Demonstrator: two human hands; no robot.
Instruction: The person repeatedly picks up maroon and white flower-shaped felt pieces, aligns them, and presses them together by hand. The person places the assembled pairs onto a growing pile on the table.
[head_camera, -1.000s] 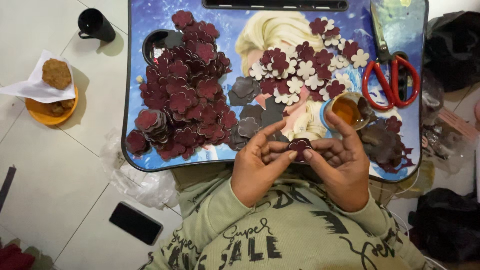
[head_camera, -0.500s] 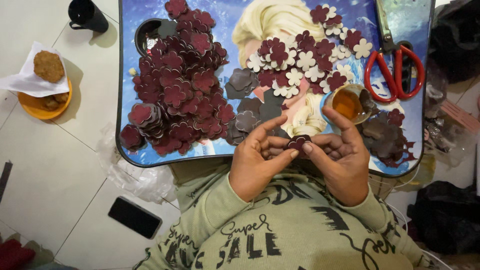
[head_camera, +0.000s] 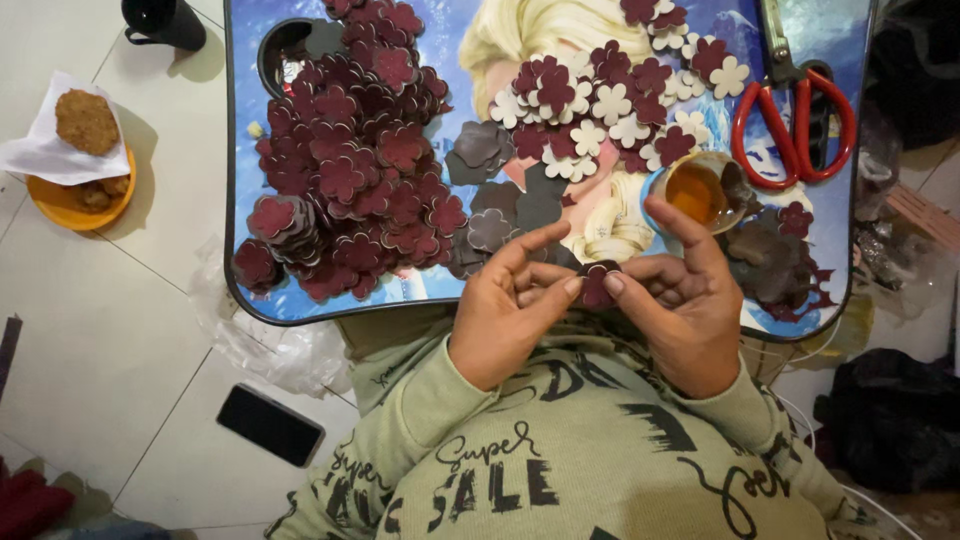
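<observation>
My left hand (head_camera: 510, 310) and my right hand (head_camera: 685, 300) meet at the near edge of a blue picture-printed lap tray (head_camera: 240, 200). Together they pinch one small maroon flower-shaped cutout (head_camera: 597, 285) between thumbs and fingertips. A big heap of maroon flower cutouts (head_camera: 350, 170) covers the tray's left half. White and maroon flowers (head_camera: 600, 110) lie mixed at the tray's middle top. A small dish of amber liquid (head_camera: 695, 190) sits just beyond my right hand's fingers. Dark scrap pieces (head_camera: 770, 260) lie to the right of that hand.
Red-handled scissors (head_camera: 795, 120) rest at the tray's right top. On the tiled floor to the left are an orange bowl with biscuits on paper (head_camera: 80, 160), a black mug (head_camera: 160, 20), a black phone (head_camera: 270, 425) and a crumpled clear plastic bag (head_camera: 260, 340).
The hands stay together on the same cutout, fingers shifting slightly around it. The view has moved a little closer to the tray.
</observation>
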